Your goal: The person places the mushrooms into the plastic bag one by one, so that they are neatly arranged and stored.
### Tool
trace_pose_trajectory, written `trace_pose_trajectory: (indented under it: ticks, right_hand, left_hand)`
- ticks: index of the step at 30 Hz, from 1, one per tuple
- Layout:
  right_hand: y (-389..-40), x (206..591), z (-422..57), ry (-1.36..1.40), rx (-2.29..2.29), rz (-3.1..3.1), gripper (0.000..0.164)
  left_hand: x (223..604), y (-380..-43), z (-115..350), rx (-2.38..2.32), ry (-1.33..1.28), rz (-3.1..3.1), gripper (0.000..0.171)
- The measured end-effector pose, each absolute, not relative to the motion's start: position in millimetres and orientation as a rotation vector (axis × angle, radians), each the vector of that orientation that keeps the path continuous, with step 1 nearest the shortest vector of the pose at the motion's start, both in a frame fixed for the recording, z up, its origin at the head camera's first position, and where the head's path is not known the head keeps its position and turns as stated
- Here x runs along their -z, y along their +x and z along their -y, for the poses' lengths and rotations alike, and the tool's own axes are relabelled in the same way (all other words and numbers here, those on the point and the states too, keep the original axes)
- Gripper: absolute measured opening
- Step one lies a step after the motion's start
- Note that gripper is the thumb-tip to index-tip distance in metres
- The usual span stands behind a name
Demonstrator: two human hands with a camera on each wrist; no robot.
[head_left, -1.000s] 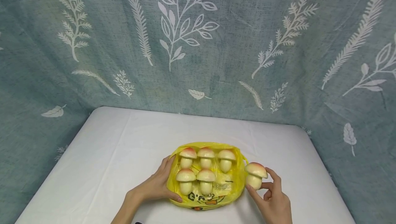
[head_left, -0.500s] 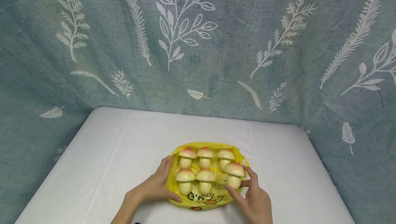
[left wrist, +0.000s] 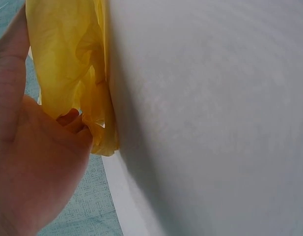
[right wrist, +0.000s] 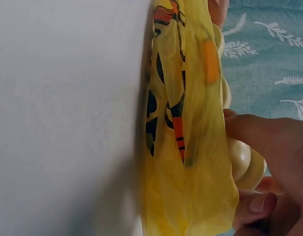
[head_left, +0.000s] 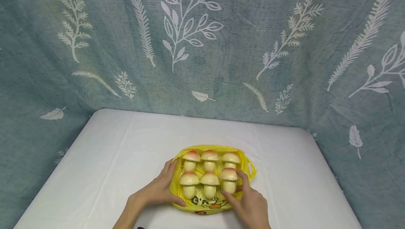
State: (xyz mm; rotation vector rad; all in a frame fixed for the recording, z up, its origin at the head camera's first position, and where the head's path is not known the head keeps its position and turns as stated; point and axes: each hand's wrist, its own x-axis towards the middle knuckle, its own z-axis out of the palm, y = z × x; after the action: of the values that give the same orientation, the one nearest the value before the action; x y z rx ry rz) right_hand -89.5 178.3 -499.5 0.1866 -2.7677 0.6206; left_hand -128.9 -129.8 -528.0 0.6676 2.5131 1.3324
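My right hand (head_left: 250, 201) pinches a mushroom (head_left: 229, 184), smooth and artificial-looking, with thumb and fingers at its right side. It is at the front right of a yellow plastic bag (head_left: 202, 206) spread open with black and orange print. Several like mushrooms, such as the one at the back left (head_left: 192, 156), lie in two rows in the bag, caps away from me. My left hand (head_left: 161, 187) holds the bag's left side, thumb along the front. In the left wrist view, fingers of the left hand (left wrist: 38, 162) go behind the crumpled yellow plastic.
The bag sits toward the front of a white-covered table (head_left: 126, 144). A bag handle loop (head_left: 253, 171) sticks out at the right. Behind and beside the table hangs a blue-green curtain (head_left: 202, 64) with white leaf patterns. A small dark object (head_left: 141, 227) shows at the bottom edge.
My right hand has carried the mushroom left, from outside the bag's right edge to the free spot in the front row. The left hand has stayed in place on the bag.
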Motion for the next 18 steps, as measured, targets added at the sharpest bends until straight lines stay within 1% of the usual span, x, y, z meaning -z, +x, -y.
trace_pose_trajectory:
  ticks: [5,18]
  right_hand:
    - [-88.4,498.8,-176.3,0.136,-0.575,2.846,0.078]
    - [-90.2,497.4,-173.7,0.129,-0.482,2.994,0.081]
  left_hand:
    - [527.0,-128.7,130.4,-1.332,0.671,-2.516,0.133]
    - [527.5,-128.6,130.2,-1.312,0.655,-2.531,0.134]
